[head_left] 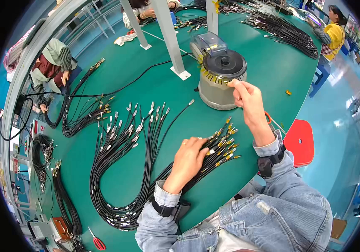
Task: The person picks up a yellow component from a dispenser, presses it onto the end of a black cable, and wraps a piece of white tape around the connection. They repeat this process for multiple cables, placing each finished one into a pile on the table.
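Observation:
A round tape dispenser (219, 90) with a grey body and black top stands on the green table, short amber tape pieces fanned around its rim. At that rim my right hand (248, 101) is closed in a pinch on a small piece of amber tape (230, 84). My left hand (188, 161) lies over a bundle of black cables (219, 149), its fingers curled on a cable beside a white connector (212, 152); the grip is partly hidden. Several cable ends there carry amber tape. The bundle loops left to silvery connector ends (136, 126).
More black cable bundles lie at the left (64, 197) and far right (282, 31). Metal posts (169, 38) rise from the table. Red-handled scissors (98, 241) lie front left; an orange-handled tool (268, 117) is near my right wrist. Co-workers stand around the table. A red stool (299, 143) stands right.

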